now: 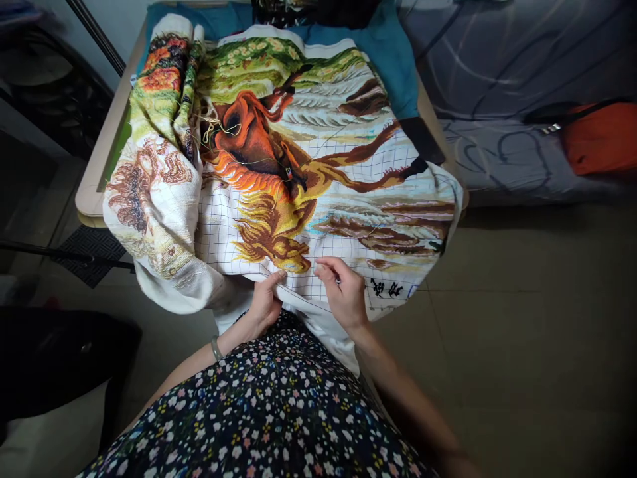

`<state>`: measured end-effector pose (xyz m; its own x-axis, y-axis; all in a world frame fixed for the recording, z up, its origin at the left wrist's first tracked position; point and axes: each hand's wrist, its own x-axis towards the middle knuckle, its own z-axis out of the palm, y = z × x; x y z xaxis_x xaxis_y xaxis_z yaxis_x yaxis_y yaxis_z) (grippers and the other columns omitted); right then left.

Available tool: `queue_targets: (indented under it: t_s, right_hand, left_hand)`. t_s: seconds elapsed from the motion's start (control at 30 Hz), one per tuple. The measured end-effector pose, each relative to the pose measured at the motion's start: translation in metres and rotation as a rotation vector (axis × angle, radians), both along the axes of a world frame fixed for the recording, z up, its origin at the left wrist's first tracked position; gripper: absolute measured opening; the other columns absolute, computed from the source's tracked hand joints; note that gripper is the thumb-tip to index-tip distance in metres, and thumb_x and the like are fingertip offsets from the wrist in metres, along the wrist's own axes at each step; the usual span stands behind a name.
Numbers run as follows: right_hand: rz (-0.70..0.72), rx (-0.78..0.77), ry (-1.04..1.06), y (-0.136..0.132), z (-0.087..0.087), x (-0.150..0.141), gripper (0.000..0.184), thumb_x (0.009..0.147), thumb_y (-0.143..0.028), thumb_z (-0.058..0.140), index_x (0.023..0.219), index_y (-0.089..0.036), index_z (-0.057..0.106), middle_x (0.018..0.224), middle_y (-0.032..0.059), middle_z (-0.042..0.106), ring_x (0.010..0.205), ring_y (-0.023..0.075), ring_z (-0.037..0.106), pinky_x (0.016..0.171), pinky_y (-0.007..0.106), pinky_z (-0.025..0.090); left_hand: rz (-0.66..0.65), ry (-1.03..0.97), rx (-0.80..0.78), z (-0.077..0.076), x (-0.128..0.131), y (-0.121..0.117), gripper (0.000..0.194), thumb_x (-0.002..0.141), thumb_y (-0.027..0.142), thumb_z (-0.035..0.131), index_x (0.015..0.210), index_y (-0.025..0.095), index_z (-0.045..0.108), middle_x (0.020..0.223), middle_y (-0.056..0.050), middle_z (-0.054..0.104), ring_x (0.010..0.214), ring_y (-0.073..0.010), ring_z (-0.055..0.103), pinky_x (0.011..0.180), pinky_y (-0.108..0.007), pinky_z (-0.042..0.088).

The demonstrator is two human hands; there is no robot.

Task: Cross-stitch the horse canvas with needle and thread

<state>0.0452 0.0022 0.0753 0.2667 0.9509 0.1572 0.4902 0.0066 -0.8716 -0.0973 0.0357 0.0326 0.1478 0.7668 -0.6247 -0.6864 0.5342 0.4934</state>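
Observation:
A large cross-stitch cloth (328,252) with a blue grid and a stitched horse (279,219) lies spread in front of me. My left hand (265,302) grips its near edge, thumb on top and fingers hidden underneath. My right hand (344,291) is just above the cloth, right of the horse's muzzle, with thumb and forefinger pinched together. Whatever is between those fingertips is too small to make out. Black stitched characters (385,289) are to the right of that hand. Loose yellowish threads (219,129) trail over the cloth's left part.
The cloth's left side is rolled into a thick bundle (164,166). Under it stands a table with a pale rim (92,189), partly covered by a teal cloth (398,73). At right are a grey patterned sofa (492,146) and an orange bag (602,139). A thin dark bar (64,252) juts in from the left.

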Motion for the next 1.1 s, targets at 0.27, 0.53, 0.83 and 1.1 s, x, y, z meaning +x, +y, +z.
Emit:
queue_targets:
  t_s: [0.27,0.53,0.83,1.1]
  right_hand:
    - [-0.031,0.001,0.091,-0.01,-0.005,-0.003,0.021,0.089,-0.035,0.06,0.084,-0.018,0.071,0.078,0.0029,0.072,0.066,0.0149,0.061,0.065,0.027,0.048]
    - [0.109,-0.349,0.342,0.03,-0.02,-0.013,0.032,0.075,-0.047,0.066,0.064,-0.016,0.067,0.057,-0.0006,0.06,0.054,0.0122,0.047,0.053,0.026,0.036]
    - [0.055,-0.352,0.571,0.036,-0.022,-0.016,0.026,0.068,-0.042,0.069,0.063,-0.017,0.066,0.054,-0.0036,0.052,0.052,0.0089,0.037,0.05,0.024,0.028]
    - [0.059,-0.426,0.752,0.037,-0.021,-0.013,0.043,0.065,-0.057,0.074,0.062,-0.016,0.063,0.046,-0.0081,0.034,0.046,0.0063,0.024,0.046,0.025,0.017]
  left_hand:
    - [-0.011,0.006,-0.015,0.002,0.002,-0.001,0.051,0.06,0.012,0.08,0.11,0.015,0.068,0.089,-0.005,0.077,0.094,-0.0238,0.071,0.1,-0.039,0.049]
    - [0.021,0.075,0.08,0.004,0.003,0.0,0.059,0.056,0.012,0.082,0.112,0.017,0.067,0.096,-0.005,0.076,0.1,-0.0245,0.069,0.101,-0.039,0.047]
    - [0.068,0.105,0.149,0.003,0.006,0.002,0.065,0.055,0.011,0.083,0.116,0.02,0.064,0.107,-0.006,0.075,0.11,-0.0257,0.067,0.103,-0.039,0.046]
    - [0.071,0.094,0.173,0.007,0.007,0.002,0.063,0.053,0.011,0.081,0.114,0.02,0.065,0.107,-0.006,0.075,0.114,-0.0257,0.065,0.104,-0.039,0.045]
